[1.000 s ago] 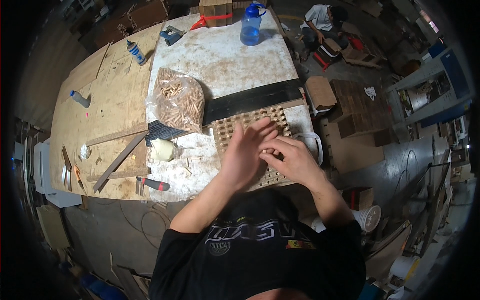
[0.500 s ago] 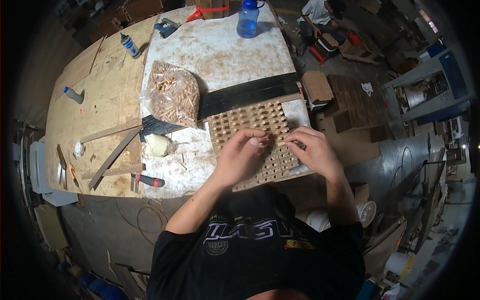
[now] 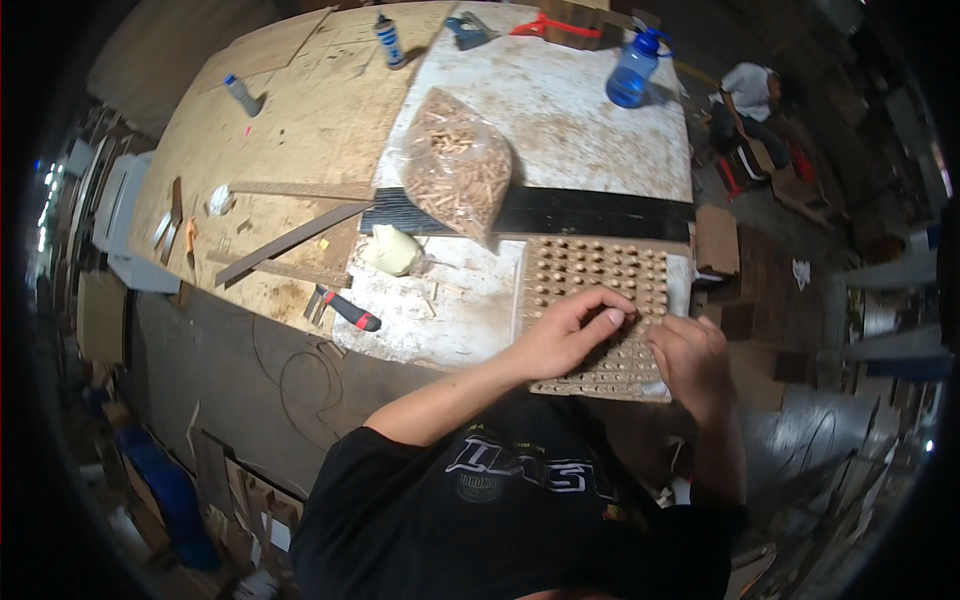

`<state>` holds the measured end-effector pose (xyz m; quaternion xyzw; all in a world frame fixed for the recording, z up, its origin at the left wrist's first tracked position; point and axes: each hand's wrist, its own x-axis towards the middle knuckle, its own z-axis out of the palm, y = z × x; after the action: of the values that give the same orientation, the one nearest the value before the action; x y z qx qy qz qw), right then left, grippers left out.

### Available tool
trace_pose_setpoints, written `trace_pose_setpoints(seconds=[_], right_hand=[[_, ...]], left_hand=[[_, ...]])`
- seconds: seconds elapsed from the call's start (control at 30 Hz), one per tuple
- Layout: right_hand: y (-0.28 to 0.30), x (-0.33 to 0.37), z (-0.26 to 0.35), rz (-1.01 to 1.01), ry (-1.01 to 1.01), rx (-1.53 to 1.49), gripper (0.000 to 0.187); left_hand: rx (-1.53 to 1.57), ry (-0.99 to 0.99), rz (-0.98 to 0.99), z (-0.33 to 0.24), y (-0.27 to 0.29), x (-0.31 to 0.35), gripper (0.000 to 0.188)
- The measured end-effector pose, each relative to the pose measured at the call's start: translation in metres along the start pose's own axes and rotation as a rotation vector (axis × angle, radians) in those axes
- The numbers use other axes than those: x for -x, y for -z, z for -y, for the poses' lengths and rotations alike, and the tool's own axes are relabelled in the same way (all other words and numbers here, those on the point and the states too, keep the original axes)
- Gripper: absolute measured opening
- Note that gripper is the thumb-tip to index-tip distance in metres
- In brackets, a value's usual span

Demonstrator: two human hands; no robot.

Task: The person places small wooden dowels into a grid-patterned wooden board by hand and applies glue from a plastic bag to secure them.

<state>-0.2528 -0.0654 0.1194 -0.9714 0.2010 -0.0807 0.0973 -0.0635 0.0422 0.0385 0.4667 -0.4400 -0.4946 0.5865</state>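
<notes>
A wooden board (image 3: 532,300) with rows of holes lies at the near right corner of the bench. Short wooden dowels (image 3: 598,262) stand upright in its far rows, while nearer holes look bare. Above the middle of the board is my left hand (image 3: 585,328), thumb and forefinger curled together; whatever they pinch is too small to make out. Close to its right, my right hand (image 3: 692,362) bends down over the board's right side with its fingers closed. Its fingertips are partly hidden, and I cannot see what they hold.
Beyond the board sits a clear plastic bag (image 3: 458,170) of loose dowels, on a black strip (image 3: 590,212). A pale yellow lump (image 3: 392,250) and a red-and-black-handled tool (image 3: 352,310) lie left. Farther back stand a blue water bottle (image 3: 634,72) and a glue bottle (image 3: 389,42). A person (image 3: 748,100) sits far right.
The whole view has turned, so the bench appears farther right and more level. Both hands stay over the board; the right hand's fingers now point more downward.
</notes>
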Motion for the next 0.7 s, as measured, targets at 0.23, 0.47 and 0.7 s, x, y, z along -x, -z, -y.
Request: trace_pose_setpoints(seconds=[0.23, 0.47, 0.7], right_hand=[[-0.012, 0.008, -0.01, -0.08, 0.043, 0.048, 0.006], [-0.009, -0.013, 0.0, 0.16, -0.025, 0.06, 0.008], [-0.032, 0.013, 0.02, -0.306, -0.307, -0.15, 0.02]], left_hand=[[0.039, 0.05, 0.062, -0.009, 0.002, 0.003, 0.024], [0.098, -0.036, 0.038, -0.007, 0.004, 0.009, 0.024], [0.713, 0.182, 0.147, -0.016, 0.049, 0.003, 0.029]])
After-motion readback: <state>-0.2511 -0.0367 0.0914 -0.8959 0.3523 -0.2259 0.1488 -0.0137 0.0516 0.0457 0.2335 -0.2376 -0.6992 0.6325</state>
